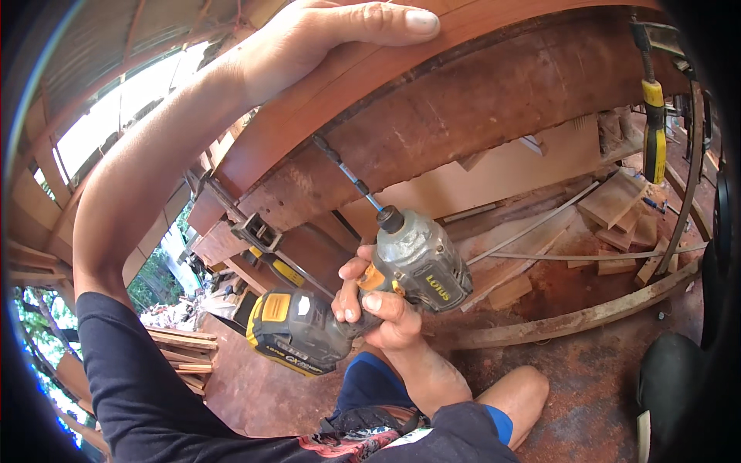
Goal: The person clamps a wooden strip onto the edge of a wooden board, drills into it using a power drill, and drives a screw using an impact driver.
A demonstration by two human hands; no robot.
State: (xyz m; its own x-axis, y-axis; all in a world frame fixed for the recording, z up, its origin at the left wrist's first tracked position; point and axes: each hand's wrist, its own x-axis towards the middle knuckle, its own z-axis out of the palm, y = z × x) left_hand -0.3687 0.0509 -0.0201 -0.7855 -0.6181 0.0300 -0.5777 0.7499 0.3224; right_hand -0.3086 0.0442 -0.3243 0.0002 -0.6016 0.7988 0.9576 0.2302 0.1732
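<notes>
My right hand point(386, 309) is wrapped round the grip of a cordless impact driver point(424, 258), grey with a yellow-and-black battery at its base. A long blue-and-dark driver bit point(347, 174) points up and left from its chuck. The bit's tip lies at the dark seam along a rough brown board point(478, 100); whether it touches is hard to tell. Above, my left hand point(309, 38) rests on a smooth reddish wooden board point(340, 100), thumb stretched out along its face. The other left fingers are out of sight.
A bar clamp point(255, 231) grips the boards at left; another clamp with a yellow-and-black handle point(654, 131) hangs at right. Wood offcuts point(614, 204) and thin strips lie on the dusty floor beyond a curved timber point(563, 324). Stacked lumber point(181, 351) lies at lower left.
</notes>
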